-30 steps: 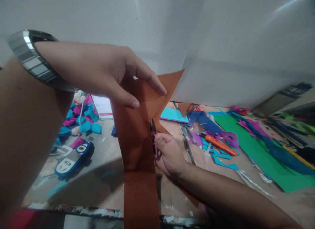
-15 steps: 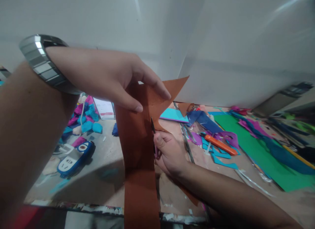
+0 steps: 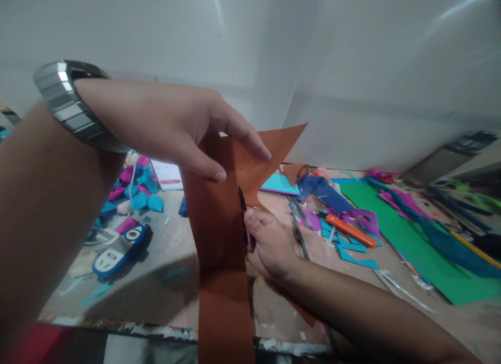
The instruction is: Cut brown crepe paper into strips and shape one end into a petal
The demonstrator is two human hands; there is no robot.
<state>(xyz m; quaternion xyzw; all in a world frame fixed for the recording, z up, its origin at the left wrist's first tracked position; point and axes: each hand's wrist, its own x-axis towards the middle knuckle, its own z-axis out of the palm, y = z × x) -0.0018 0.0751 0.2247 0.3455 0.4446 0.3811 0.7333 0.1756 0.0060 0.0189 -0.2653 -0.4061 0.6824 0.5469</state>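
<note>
A long brown paper sheet (image 3: pixel 219 233) hangs upright in front of me, its lower end reaching past the table's front edge. Near its top, my left hand (image 3: pixel 195 124) grips it with thumb on the near face and a finger along the right part; the other fingers are hidden behind. My right hand (image 3: pixel 270 244) is closed around the handles of a pair of scissors (image 3: pixel 243 202). The dark blades point up and lie at a cut in the paper. Right of the cut, a pointed brown flap leans away from the main strip.
At left on the table are a blue-and-white power strip (image 3: pixel 122 253), crumpled pink and blue pieces (image 3: pixel 143 189) and a phone (image 3: pixel 168 175). To the right lie an orange utility knife (image 3: pixel 350 230), paper scraps and a green sheet (image 3: pixel 410 238). A white wall (image 3: pixel 250 56) stands behind.
The scissor blades look a little wider apart against the paper. The flap's tip has shifted slightly right. Both hands keep their hold in nearly the same place.
</note>
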